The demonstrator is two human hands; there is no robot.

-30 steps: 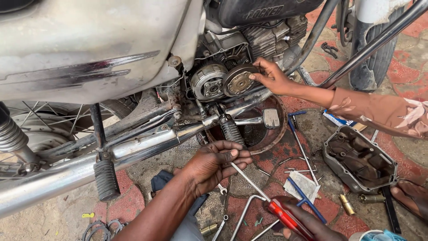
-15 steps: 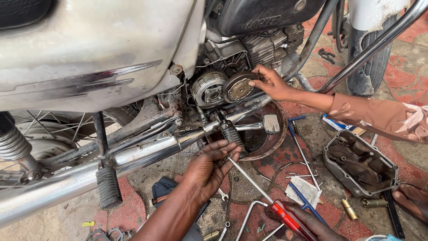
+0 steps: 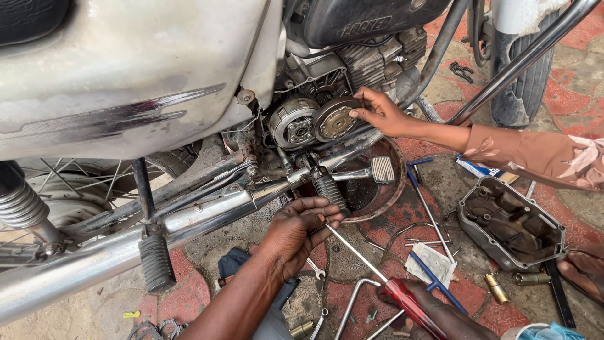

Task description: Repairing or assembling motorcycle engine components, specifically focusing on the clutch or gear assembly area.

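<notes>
While a co-worker's hand (image 3: 380, 113) at upper centre now presses the round brass-coloured clutch disc (image 3: 335, 118), my left hand (image 3: 296, 230) has slid up, fingers curled half-open at the long red-handled screwdriver (image 3: 384, 280) gripped in my right hand (image 3: 450, 315).

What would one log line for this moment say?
left hand: fingers on screwdriver shaft | right hand: gripping its red handle | another person's hand: on round clutch part
</notes>
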